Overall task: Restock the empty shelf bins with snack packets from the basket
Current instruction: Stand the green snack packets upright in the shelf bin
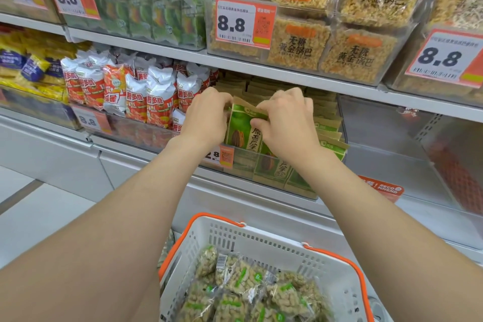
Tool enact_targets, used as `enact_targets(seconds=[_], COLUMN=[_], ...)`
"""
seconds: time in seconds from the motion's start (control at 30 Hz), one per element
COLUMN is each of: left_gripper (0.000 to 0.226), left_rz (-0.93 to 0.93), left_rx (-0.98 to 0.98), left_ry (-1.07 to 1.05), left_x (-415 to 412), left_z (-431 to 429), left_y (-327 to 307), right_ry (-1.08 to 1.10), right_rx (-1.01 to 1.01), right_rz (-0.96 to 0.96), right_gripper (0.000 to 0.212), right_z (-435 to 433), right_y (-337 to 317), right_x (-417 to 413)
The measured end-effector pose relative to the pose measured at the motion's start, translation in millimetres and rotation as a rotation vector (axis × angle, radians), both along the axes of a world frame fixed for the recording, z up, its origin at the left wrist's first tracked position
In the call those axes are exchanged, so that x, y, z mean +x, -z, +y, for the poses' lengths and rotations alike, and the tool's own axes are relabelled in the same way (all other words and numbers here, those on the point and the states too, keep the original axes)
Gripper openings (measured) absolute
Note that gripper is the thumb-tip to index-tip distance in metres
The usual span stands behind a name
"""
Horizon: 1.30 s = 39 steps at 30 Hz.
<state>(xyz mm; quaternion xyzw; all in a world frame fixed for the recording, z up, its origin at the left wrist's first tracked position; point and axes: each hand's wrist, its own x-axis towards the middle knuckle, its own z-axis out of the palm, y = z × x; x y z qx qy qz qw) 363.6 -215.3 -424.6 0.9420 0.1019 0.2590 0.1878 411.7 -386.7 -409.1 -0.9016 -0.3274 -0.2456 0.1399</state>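
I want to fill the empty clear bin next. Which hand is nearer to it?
Right. The right hand grips the green packet, left of the empty clear bin; the left hand holds the packet's far side.

The person is showing two bare forearms and two bare hands. The left forearm [117,217] is showing uncovered from the lower left edge of the view, smooth along its whole visible length. The wide lens is making it look very broad near the camera and slim at the wrist. The right forearm [386,217] is showing the same way from the lower right edge, bare down to the wrist. The left hand [206,115] is bare, its knuckles standing out as small ridges. The right hand [287,123] is bare too, with thumb and knuckles showing. The nails are too small to make out.
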Motion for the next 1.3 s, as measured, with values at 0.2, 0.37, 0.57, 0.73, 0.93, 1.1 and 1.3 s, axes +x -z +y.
enact_targets(seconds=[0.2,0.37,0.57,0.73,0.93,1.1,1.3], left_gripper=[0.026,0.031,0.067,0.099,0.098,0.099,0.098], left_rz=[-0.094,-0.113,-0.053,0.360,0.380,0.294,0.350], left_rx=[-0.206,-0.159,0.040,0.205,0.357,0.380,0.405], left_ry=[-0.045,-0.032,0.145,0.188,0.168,0.214,0.172], left_x=[5.6,-1.8,-17.1,-20.5,-11.7,-2.6,6.5], left_z=[4.6,-0.3,-36.9,-41.5,-39.3,-46.1,-56.7], left_y=[1.6,-1.8,-13.1,7.2,17.8,20.9,16.7], right_ry=[0.073,0.144,0.099,0.286,0.427,0.192,0.063], right_rx=[-0.206,-0.271,-0.246,-0.183,-0.259,-0.241,-0.258], right_rz=[-0.015,-0.032,-0.083,-0.124,0.004,0.067,0.149], right_gripper=[0.029,0.030,0.018,0.061,0.084,0.081,0.083], right_z=[11.3,14.5,21.9,-11.1,-47.0,-55.7,-67.6], right_y=[15.4,18.5,31.5,31.1,47.8,49.3,50.0], right_x=[-0.6,0.1,-12.1,-9.9,-10.3,16.4,35.2])
